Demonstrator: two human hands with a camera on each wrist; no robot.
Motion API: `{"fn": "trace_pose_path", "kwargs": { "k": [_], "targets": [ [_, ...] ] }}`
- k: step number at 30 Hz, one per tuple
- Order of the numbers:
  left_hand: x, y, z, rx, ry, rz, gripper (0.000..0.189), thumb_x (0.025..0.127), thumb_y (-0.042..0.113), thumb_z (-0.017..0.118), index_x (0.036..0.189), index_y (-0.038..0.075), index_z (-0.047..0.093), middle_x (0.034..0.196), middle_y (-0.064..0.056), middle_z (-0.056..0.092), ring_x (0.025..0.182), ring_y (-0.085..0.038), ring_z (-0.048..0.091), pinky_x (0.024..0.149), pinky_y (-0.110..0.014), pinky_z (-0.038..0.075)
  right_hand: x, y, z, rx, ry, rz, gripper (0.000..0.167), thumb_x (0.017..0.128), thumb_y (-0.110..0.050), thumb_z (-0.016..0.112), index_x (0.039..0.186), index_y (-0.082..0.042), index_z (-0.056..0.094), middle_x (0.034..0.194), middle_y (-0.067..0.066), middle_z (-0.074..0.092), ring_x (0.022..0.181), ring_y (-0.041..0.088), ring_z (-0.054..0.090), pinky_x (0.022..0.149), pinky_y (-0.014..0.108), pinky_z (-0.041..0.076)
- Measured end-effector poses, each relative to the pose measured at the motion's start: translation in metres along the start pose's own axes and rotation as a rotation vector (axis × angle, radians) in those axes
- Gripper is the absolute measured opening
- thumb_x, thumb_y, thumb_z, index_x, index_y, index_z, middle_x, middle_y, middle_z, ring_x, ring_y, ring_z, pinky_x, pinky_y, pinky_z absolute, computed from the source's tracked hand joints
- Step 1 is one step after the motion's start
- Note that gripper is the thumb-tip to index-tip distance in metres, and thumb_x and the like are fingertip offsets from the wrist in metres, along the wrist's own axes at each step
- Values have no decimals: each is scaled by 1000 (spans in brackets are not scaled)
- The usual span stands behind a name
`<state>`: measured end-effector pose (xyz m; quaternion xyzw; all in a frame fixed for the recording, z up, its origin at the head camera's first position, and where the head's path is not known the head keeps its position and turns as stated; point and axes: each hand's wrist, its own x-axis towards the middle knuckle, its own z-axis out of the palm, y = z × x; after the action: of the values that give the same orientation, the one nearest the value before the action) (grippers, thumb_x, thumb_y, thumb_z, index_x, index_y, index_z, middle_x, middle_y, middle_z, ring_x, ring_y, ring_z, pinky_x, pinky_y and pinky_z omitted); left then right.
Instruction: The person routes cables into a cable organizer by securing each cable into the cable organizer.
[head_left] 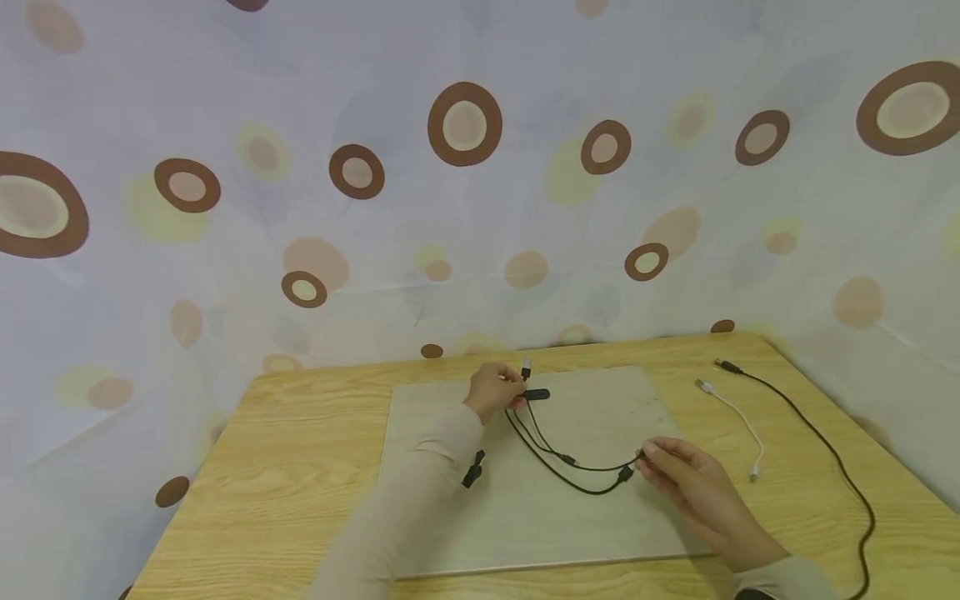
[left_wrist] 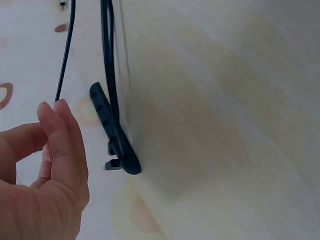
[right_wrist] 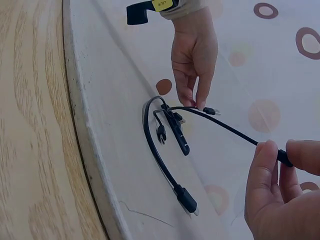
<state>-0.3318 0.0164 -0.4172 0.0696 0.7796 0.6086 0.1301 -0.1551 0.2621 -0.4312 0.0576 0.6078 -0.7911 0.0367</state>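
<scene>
My left hand [head_left: 495, 390] pinches a thin black cable [left_wrist: 65, 60] between thumb and fingertips, near the far edge of the pale board [head_left: 525, 525]. Right beside it lies a black cable holder strip [right_wrist: 177, 131] with cables through its slots. A USB plug [head_left: 526, 368] sticks out past it at the back. Lower right, my right hand [head_left: 693, 492] pinches the black plug [right_wrist: 284, 158] of a cable that runs taut toward the holder. Two more cable ends, a larger plug [right_wrist: 187, 199] and a smaller plug [right_wrist: 161, 133], curve out over the board.
On the wooden table [head_left: 262, 475], right of the board, lie a short white cable [head_left: 742, 417] and a long black cable [head_left: 832, 454]. A black strap [right_wrist: 136, 15] hangs by the left sleeve. Behind stands a patterned cloth [head_left: 465, 217] with brown circles.
</scene>
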Motion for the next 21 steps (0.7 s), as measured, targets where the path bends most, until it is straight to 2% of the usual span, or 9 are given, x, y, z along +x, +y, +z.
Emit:
{"fn": "trace_pose_path", "kwargs": {
  "k": [3, 7, 10, 13, 17, 21],
  "targets": [
    [5, -5, 4, 56, 57, 11, 5, 88, -2, 65, 89, -6, 65, 80, -14, 63, 50, -9, 60, 58, -24, 56, 1, 0, 4, -3, 0, 3, 13, 97, -14, 57, 109, -8, 57, 102, -1, 63, 94, 6, 64, 87, 19, 50],
    [12, -10, 10, 207, 139, 32, 4, 85, 1, 69, 83, -2, 67, 67, -10, 66, 47, -9, 59, 49, -20, 49, 1, 0, 9, -14, 11, 12, 17, 97, -15, 57, 112, -6, 55, 102, -1, 63, 95, 6, 64, 87, 19, 50],
    [15, -14, 14, 335, 186, 36, 5, 85, 5, 69, 82, 2, 69, 60, -8, 66, 48, -11, 59, 49, -19, 43, 2, 0, 13, -28, 13, 10, 16, 97, -15, 58, 110, -6, 56, 102, -1, 62, 95, 6, 64, 88, 20, 50],
    [18, -17, 17, 418, 226, 27, 5, 85, 8, 70, 83, 3, 70, 59, -7, 67, 50, -14, 60, 53, -21, 45, 2, 1, 16, -38, 4, 6, 14, 97, -15, 58, 108, -6, 57, 101, 0, 62, 94, 6, 64, 88, 20, 50],
    [21, -19, 21, 455, 264, 9, 5, 85, 8, 71, 83, 4, 70, 62, -7, 68, 51, -15, 61, 57, -24, 50, 2, 2, 19, -29, -3, 0, 13, 96, -14, 59, 107, -6, 57, 100, 0, 62, 93, 7, 64, 86, 19, 51],
    [20, -19, 24, 464, 283, 6, 6, 84, 5, 69, 79, 5, 68, 64, -8, 68, 51, -15, 61, 50, -24, 47, 2, 2, 19, -15, -7, -9, 9, 96, -13, 59, 104, -9, 58, 98, -1, 63, 91, 6, 64, 85, 19, 51]
  ]
}}
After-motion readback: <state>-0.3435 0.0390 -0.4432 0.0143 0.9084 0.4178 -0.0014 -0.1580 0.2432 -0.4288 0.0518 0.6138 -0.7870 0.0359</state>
